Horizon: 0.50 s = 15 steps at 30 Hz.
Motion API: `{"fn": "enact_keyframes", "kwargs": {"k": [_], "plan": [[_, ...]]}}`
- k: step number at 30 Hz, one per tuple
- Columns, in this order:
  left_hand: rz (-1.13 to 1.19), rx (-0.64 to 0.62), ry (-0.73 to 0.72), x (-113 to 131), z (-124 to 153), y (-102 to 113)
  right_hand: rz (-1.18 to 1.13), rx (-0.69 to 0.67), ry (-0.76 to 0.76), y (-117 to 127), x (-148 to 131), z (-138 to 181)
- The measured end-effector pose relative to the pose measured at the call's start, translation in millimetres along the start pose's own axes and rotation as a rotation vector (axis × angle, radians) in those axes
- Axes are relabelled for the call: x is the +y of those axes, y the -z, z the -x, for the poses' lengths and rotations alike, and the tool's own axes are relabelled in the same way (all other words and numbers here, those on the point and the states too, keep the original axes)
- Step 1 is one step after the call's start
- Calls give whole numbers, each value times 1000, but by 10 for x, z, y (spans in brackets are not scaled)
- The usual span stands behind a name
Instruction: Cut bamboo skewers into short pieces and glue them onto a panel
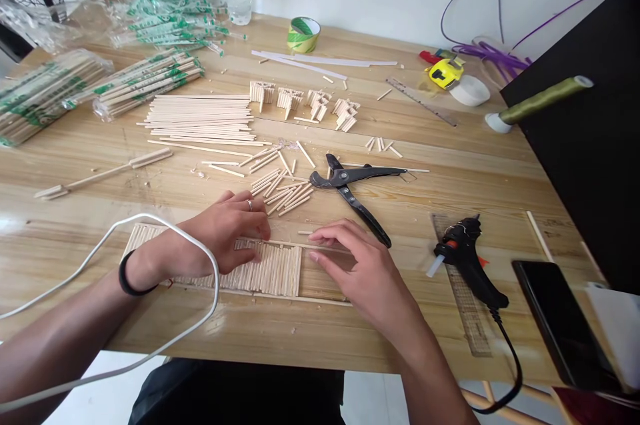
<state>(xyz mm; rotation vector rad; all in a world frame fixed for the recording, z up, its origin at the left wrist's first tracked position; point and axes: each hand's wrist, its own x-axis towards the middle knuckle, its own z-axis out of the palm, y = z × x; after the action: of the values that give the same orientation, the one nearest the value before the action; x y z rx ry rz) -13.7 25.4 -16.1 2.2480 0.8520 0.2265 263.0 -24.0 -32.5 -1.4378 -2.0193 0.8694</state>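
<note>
A flat panel of short wooden sticks [280,269], set side by side between two long stick rails, lies near the table's front edge. Over its left part rests my left hand [227,231], fingers bent and thumb apart, touching the panel near its far rail. My right hand [363,265] is at the panel's right end. Its thumb and forefinger are parted around the far rail, and a short stick lies by the fingertip. Whether the right fingers touch the rail I cannot tell. Loose cut sticks [290,197] and a black hand cutter [345,178] lie just beyond my hands.
A glue gun [465,251] rests on a clear ruler [475,328], right of my hands, beside a phone [560,321]. A white cable [213,265] loops over my left wrist. Behind lie long sticks [200,118], small stick stacks [319,105] and a tape measure [445,73].
</note>
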Motion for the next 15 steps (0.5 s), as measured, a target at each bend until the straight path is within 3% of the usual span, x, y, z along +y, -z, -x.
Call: {"fn": "enact_keyframes", "kwargs": {"k": [15], "plan": [[-18,1,-14,-13,8,-9,29,35,51,-60,-52,-15]]}}
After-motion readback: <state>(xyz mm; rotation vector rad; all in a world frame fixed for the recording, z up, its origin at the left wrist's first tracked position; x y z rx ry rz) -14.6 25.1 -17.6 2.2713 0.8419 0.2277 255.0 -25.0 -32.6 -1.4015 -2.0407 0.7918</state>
